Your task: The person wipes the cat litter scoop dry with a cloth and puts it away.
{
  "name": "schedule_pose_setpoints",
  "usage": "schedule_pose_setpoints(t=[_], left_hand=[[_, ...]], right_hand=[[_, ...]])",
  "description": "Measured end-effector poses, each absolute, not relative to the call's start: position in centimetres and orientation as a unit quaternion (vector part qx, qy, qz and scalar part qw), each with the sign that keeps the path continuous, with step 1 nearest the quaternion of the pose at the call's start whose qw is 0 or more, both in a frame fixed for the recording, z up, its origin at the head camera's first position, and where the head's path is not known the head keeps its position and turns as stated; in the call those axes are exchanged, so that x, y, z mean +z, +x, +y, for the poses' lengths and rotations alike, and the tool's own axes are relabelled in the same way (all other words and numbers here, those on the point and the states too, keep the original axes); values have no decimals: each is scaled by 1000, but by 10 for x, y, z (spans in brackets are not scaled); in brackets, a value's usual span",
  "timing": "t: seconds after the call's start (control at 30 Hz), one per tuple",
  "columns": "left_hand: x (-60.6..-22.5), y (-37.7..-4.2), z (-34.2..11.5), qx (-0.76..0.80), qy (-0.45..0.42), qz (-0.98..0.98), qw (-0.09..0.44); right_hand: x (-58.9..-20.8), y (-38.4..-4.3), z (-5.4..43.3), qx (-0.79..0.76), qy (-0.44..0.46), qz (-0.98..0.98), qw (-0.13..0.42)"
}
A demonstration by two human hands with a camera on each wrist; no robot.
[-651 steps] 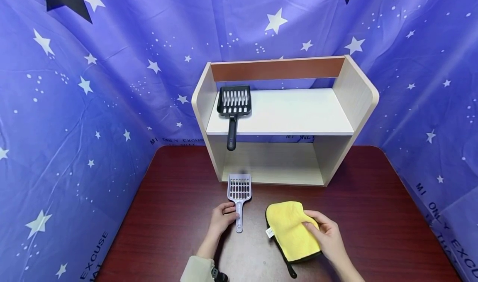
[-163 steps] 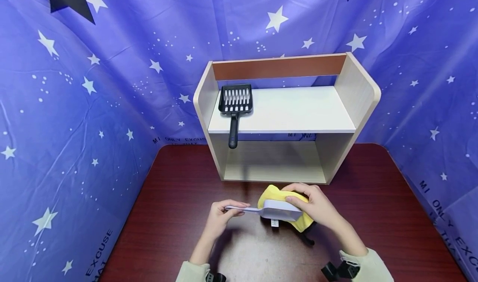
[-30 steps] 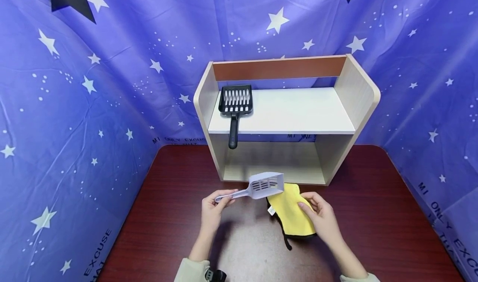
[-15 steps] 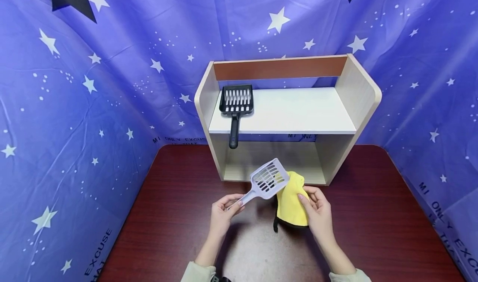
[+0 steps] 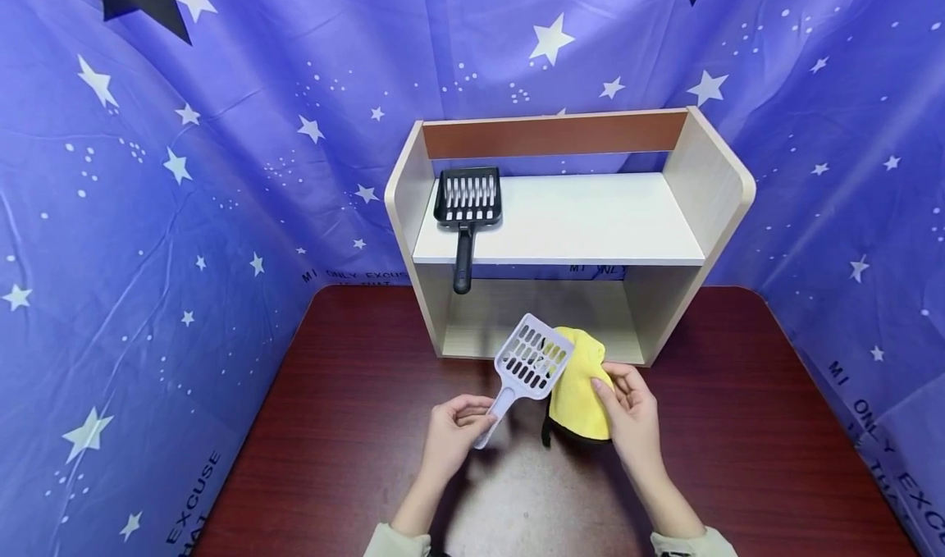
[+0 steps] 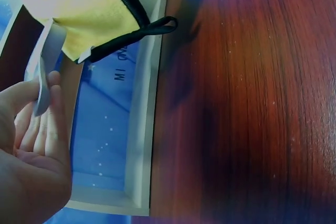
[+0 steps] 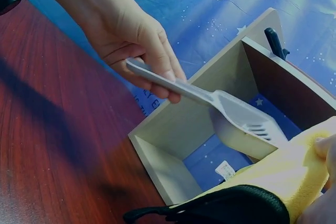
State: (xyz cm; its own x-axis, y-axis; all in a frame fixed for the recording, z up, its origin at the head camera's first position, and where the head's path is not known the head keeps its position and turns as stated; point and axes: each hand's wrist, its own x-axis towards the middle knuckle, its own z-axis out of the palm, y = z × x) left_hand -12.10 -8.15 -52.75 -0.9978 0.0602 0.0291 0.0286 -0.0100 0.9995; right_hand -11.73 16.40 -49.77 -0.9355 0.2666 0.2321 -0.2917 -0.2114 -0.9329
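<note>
A pale lavender slotted litter scoop (image 5: pixel 533 357) is held up above the table, its head pointing away and to the right. My left hand (image 5: pixel 455 440) pinches its handle between thumb and fingers, as the left wrist view of the hand (image 6: pixel 37 140) also shows. A yellow cloth (image 5: pixel 579 389) with black edging and a hanging loop is gripped by my right hand (image 5: pixel 633 413). The cloth touches the scoop head's right edge and lies partly behind it. In the right wrist view, the scoop (image 7: pixel 247 121) is seen side-on, with the cloth (image 7: pixel 294 166) against its front end.
A two-tier wooden shelf (image 5: pixel 591 221) stands at the back of the dark red table (image 5: pixel 347 426). On its upper tier, at the left, lies a black slotted scoop (image 5: pixel 467 204) with its handle jutting over the front edge. A blue starry curtain (image 5: pixel 244 130) surrounds the table.
Over the last second the scoop has turned from edge-on to face up, its head tilted away. The cloth has moved up along its right edge. Earlier, the scoop lay on the table.
</note>
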Motion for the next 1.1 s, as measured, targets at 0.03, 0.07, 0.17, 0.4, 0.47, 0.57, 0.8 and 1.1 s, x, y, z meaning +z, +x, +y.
schedule_pose_setpoints(t=[0.03,0.07,0.17,0.4,0.47,0.57,0.8,1.1], left_hand=[[-528,-121,-81,705,32,709,14],[-528,-121,-80,701,32,713,16],[-529,-120,-79,701,23,713,11],[-528,-120,-75,724,-7,690,-20],[-527,-121,-73,730,-8,683,-32],[-525,-122,-68,735,3,677,-49],[-523,-116,-56,741,9,669,-51],[-521,-111,-53,721,11,691,-49]], right_hand=[[-497,-118,164,778,12,-603,180],[-497,-118,164,777,14,-603,180],[-496,-118,164,775,16,-605,180],[-499,-115,165,773,-6,-609,177],[-500,-114,165,772,-11,-613,167],[-503,-112,161,772,-10,-618,144],[-508,-110,149,784,-21,-617,69],[-511,-111,146,776,-67,-623,77]])
